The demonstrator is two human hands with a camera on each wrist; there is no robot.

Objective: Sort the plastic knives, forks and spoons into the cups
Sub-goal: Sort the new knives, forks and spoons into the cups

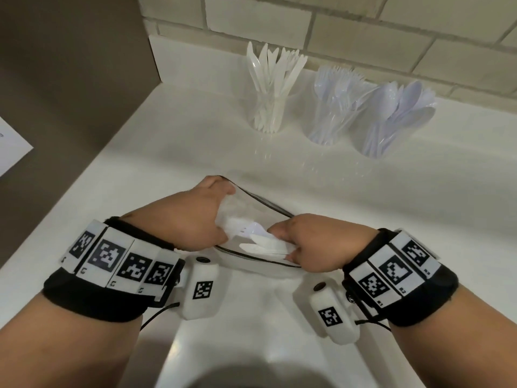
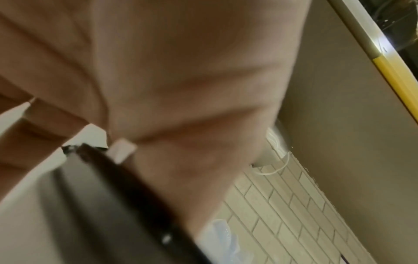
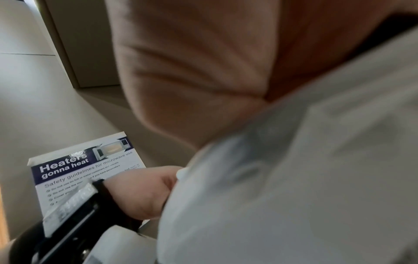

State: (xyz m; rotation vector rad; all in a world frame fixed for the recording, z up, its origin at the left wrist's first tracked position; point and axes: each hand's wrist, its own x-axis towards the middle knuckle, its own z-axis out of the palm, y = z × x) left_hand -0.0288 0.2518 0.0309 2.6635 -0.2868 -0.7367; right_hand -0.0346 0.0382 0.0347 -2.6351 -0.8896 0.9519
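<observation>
Step in hand: gathering the last cutlery (image 1: 258, 239) from the clear bowl (image 1: 268, 208) on the worktop (image 1: 167, 152). Left hand (image 1: 195, 217) grips a fork; right hand (image 1: 307, 242) grips knives. Next, probably: carry each to its cup (image 1: 265, 119).

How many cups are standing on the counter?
3, in a row near the tiled wall: the left cup holds knives, the middle cup holds forks, and the right cup holds spoons. None looks hidden.
</observation>
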